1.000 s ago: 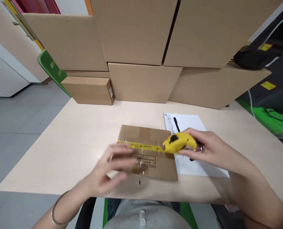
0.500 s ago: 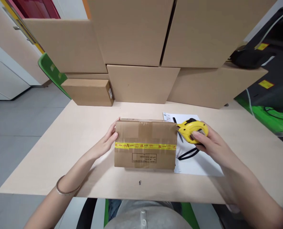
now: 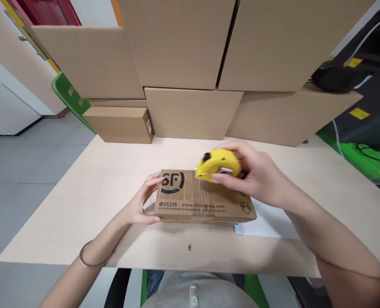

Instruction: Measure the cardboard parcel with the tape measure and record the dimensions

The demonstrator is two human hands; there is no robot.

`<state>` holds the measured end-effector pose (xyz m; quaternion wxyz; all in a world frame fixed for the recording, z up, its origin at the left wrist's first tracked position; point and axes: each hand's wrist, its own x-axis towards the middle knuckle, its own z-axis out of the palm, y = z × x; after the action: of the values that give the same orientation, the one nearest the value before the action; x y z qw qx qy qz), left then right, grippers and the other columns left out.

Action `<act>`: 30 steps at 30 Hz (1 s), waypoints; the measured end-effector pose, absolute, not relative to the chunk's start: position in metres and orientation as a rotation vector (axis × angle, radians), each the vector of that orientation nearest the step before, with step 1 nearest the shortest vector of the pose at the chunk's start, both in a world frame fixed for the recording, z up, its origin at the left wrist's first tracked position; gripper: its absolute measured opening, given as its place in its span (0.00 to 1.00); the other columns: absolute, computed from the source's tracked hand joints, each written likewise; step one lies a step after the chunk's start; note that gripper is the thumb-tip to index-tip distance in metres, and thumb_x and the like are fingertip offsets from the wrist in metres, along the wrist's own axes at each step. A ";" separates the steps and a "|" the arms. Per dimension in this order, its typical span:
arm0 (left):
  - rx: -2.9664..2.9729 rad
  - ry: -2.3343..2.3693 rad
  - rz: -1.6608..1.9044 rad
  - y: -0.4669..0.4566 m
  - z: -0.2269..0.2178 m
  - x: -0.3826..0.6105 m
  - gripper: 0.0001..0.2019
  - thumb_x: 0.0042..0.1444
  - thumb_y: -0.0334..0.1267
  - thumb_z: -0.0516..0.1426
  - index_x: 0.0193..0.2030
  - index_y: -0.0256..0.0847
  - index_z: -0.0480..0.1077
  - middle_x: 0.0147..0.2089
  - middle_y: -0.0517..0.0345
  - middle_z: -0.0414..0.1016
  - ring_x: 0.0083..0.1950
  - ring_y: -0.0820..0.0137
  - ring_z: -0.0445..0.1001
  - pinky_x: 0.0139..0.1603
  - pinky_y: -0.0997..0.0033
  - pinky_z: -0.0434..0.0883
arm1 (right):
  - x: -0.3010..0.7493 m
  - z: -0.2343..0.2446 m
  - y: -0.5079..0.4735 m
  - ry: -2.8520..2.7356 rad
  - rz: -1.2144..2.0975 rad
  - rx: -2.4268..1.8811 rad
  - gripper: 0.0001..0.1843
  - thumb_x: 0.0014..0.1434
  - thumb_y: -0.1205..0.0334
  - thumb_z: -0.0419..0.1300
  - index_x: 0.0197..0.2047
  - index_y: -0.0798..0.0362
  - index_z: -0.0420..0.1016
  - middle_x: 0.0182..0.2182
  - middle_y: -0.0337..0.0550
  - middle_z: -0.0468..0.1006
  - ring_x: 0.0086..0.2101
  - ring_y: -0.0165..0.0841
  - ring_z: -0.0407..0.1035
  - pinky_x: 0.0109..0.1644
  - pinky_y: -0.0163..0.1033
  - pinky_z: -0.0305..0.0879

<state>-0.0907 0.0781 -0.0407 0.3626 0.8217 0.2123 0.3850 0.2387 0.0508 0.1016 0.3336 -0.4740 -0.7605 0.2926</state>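
Observation:
A small brown shipping box (image 3: 192, 201) printed with "SF" and a web address lies flat on the pale table (image 3: 90, 201). My left hand (image 3: 143, 201) grips its left end, thumb below and fingers on top. My right hand (image 3: 250, 175) is closed round a yellow tape measure (image 3: 217, 164) and holds it over the box's far edge, right of the logo. A strip of clear tape shines down the middle of the box's top face.
A white sheet of paper (image 3: 269, 218) lies under and to the right of the box. Large cardboard boxes (image 3: 192, 111) are stacked along the table's far edge, with a smaller one (image 3: 117, 124) at the left. A green chair back (image 3: 69, 98) stands beyond the left corner.
The box has been turned over: the face with yellow tape is gone and the printed "SF" face is up. My right hand moved the tape measure from the box's right side to above it.

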 end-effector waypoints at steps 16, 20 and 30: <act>2.361 0.418 1.143 0.085 -0.053 -0.087 0.46 0.53 0.53 0.65 0.77 0.58 0.51 0.74 0.47 0.55 0.71 0.43 0.61 0.67 0.39 0.67 | 0.222 0.113 0.049 -2.520 0.532 -1.334 0.19 0.66 0.49 0.62 0.58 0.45 0.74 0.36 0.38 0.84 0.30 0.36 0.75 0.33 0.38 0.64; 2.323 0.452 1.124 0.083 -0.049 -0.088 0.43 0.54 0.55 0.64 0.75 0.55 0.57 0.72 0.44 0.58 0.70 0.42 0.63 0.66 0.40 0.68 | 0.295 0.113 0.027 -2.406 0.543 -1.518 0.19 0.65 0.43 0.61 0.53 0.42 0.78 0.32 0.39 0.83 0.24 0.35 0.72 0.28 0.39 0.65; 2.315 0.474 1.149 0.083 -0.053 -0.091 0.42 0.53 0.53 0.65 0.74 0.56 0.58 0.72 0.43 0.60 0.69 0.41 0.65 0.64 0.40 0.69 | 0.340 0.106 0.004 -2.242 0.611 -1.678 0.18 0.62 0.43 0.64 0.51 0.41 0.78 0.33 0.39 0.82 0.24 0.36 0.72 0.25 0.40 0.65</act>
<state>-0.0905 0.0830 -0.0531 0.2541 0.8521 0.1746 0.4229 0.3401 0.0041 0.1057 0.1374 -0.5798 -0.7748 0.2112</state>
